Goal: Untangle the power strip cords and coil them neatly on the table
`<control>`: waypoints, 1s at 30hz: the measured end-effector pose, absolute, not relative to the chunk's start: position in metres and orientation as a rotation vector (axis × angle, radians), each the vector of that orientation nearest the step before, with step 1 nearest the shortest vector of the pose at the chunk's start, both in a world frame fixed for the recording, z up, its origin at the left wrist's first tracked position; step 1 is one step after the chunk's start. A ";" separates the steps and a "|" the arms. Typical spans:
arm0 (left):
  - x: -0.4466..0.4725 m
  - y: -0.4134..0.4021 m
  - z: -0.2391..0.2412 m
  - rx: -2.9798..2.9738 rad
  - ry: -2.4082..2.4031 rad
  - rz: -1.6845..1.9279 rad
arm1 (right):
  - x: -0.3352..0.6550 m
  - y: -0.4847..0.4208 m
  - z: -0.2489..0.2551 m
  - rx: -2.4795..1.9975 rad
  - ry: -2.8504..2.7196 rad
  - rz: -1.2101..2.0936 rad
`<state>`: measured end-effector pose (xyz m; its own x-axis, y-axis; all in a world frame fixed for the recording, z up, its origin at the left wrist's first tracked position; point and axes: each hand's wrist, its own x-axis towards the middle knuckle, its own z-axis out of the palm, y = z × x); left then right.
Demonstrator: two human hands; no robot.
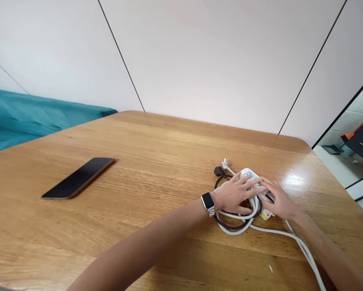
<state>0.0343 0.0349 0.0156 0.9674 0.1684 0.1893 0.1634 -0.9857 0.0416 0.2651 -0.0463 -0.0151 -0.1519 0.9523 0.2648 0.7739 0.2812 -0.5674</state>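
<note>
A white power strip [250, 174] lies at a slant on the right part of the table, partly hidden under both hands. Across it and its coiled cords stretches my left hand [236, 195], open, fingers extended, a watch on the wrist. My right hand [281, 199] curves over the strip's right side, thumb apart from the fingers, gripping it. Loops of white cord [234, 231] and black cord [234, 227] lie beneath the left palm. Just beyond that hand rest a black plug [219, 171] and a white plug [225, 163].
A dark tablet or large phone [79, 178] lies flat on the left of the wooden table [157, 161]. White cord [307, 252] runs toward the near right edge. Teal-covered seating [44, 115] is at the left; a white wall [205, 60] stands behind.
</note>
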 end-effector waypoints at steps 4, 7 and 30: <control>0.047 0.039 0.021 3.093 0.049 0.152 | 0.276 -0.056 -0.024 -1.278 -1.588 0.783; 0.047 0.046 0.020 3.060 0.045 0.148 | 0.294 -0.056 -0.032 -1.261 -1.282 0.717; -0.145 0.152 0.072 2.471 1.970 0.965 | 0.332 -0.053 -0.038 -1.553 -1.042 0.420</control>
